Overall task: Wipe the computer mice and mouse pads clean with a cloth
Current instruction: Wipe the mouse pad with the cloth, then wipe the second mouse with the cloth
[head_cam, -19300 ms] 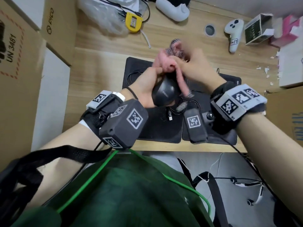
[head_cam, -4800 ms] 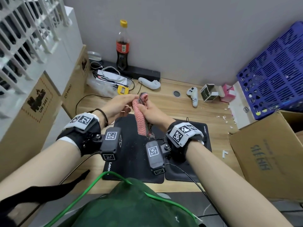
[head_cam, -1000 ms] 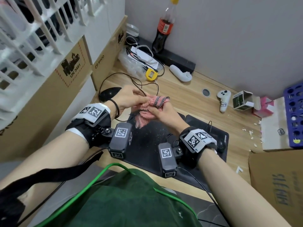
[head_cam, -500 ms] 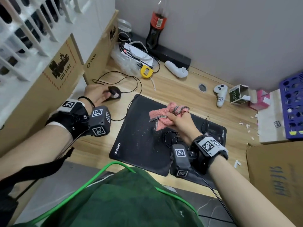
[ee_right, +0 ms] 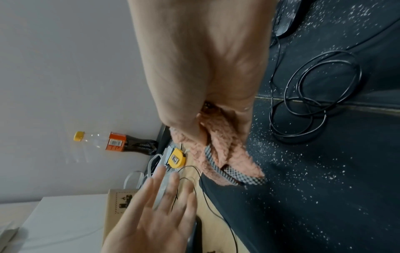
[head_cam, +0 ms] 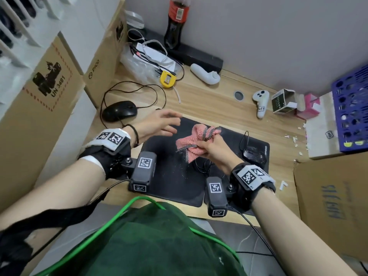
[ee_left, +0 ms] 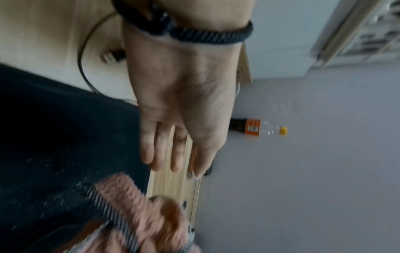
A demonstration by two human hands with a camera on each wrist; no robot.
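Head view: the right hand [head_cam: 214, 149] clutches a bunched pink fluffy cloth [head_cam: 196, 140] over the speckled black rectangular mouse pad [head_cam: 169, 172]. The left hand [head_cam: 157, 124] hovers empty, fingers spread, beside a black wired mouse [head_cam: 120, 110] lying on the wooden desk [head_cam: 209, 104].

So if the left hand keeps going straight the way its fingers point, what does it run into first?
Most likely the pink cloth bunched in the right hand. The left hand is open above the mouse pad, fingers aimed at it; relative height is unclear.

Light wood tabletop [head_cam: 209, 104], two black mouse pads [head_cam: 171, 172] at centre, black mouse [head_cam: 120, 110] at 10 o'clock, yellow tape measure [head_cam: 167, 79] and cola bottle [head_cam: 176, 22] at 12, white controller [head_cam: 260, 100] at 2.
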